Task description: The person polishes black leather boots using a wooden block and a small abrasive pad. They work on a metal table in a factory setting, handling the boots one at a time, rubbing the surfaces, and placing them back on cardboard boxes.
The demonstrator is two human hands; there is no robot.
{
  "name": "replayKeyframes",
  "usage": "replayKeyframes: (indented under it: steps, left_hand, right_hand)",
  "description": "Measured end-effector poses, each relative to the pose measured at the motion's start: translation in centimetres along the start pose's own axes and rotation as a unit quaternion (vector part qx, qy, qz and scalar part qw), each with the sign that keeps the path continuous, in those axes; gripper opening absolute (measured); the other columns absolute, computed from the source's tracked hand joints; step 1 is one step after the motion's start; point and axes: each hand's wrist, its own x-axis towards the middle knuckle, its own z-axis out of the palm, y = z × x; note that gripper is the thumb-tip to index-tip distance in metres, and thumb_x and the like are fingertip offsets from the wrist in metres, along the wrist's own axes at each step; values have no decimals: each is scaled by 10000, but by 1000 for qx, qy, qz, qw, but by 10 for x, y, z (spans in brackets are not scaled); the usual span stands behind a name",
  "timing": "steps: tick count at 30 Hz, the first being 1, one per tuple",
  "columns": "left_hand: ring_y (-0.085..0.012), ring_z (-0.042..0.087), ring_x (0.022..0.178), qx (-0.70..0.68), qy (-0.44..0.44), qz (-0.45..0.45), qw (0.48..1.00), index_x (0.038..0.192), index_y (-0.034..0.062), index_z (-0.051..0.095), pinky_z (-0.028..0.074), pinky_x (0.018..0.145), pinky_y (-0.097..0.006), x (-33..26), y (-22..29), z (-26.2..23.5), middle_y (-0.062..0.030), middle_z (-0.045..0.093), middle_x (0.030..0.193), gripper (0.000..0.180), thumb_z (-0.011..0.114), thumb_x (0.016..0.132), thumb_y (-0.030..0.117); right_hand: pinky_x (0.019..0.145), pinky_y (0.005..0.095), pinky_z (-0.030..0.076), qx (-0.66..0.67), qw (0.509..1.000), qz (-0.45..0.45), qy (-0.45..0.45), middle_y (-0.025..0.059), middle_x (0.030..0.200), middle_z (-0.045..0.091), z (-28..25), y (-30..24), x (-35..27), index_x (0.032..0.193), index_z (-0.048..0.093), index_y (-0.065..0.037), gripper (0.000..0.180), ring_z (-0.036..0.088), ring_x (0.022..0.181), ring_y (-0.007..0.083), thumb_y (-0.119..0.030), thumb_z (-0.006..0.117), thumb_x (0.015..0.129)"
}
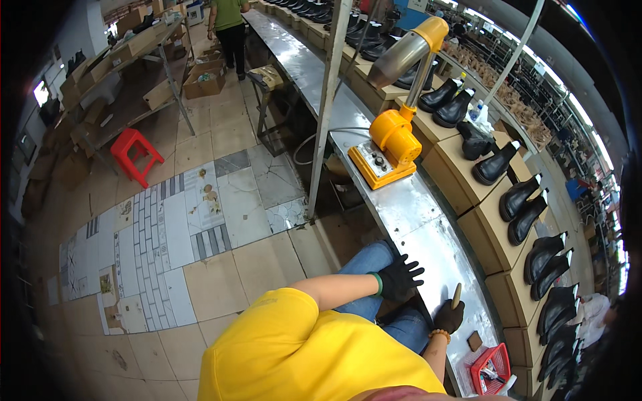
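Observation:
My left hand point(400, 277), in a black glove, is open with its fingers spread at the near edge of the metal bench point(428, 250), beside my knee. It holds nothing. My right hand point(449, 317), also gloved in black, is closed around a slim tan tool point(457, 295) that sticks up out of the fist. The rest of that tool is hidden in the hand, so I cannot make out its kind. Close to the right hand, a small brown block point(474, 341) lies on the bench.
A red plastic basket point(491, 371) with small items sits beyond the block. An orange blower machine point(396, 140) stands on the bench near a metal post point(324, 113). Black boots point(495, 164) line cardboard boxes point(461, 164). A red stool point(137, 157) and another person point(229, 27) are at left.

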Motion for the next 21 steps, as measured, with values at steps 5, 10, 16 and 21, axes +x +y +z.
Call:
replayKeyframes:
  steps: [5, 10, 16, 21]
  left_hand:
    - [-333, 426, 1248, -136, 149, 114, 973, 1123, 99, 604, 245, 1085, -533, -6, -23, 33, -131, 563, 1217, 418, 627, 789, 351]
    - [-308, 526, 1146, -443, 93, 9, 892, 1130, 78, 613, 391, 1011, -401, -11, -30, 22, -156, 616, 1125, 322, 611, 852, 241]
    - [-244, 587, 1044, -557, 190, -7, 808, 1248, 72, 543, 451, 936, -324, -40, -62, 42, -110, 609, 1156, 405, 632, 868, 181]
    - [-198, 594, 998, -512, 138, -68, 845, 1292, 96, 512, 492, 865, -320, -35, -91, 86, -68, 572, 1215, 430, 590, 898, 251]
  right_hand:
    - [649, 473, 480, -21, 997, -49, -55, 213, 757, 633, 4, -18, 3, 788, 575, -16, 211, 623, 703, 378, -218, 515, 800]
    - [645, 458, 496, -191, 904, -346, -162, 210, 750, 639, 31, -22, 23, 822, 639, -69, 259, 626, 691, 384, -313, 551, 837]
    - [581, 371, 466, 118, 947, 60, -293, 161, 659, 635, 59, -58, 30, 811, 659, 32, 465, 626, 618, 256, -428, 586, 828]
    - [556, 351, 461, 180, 931, 70, -311, 114, 609, 619, 63, -77, 30, 817, 658, 55, 467, 604, 570, 217, -410, 608, 813]
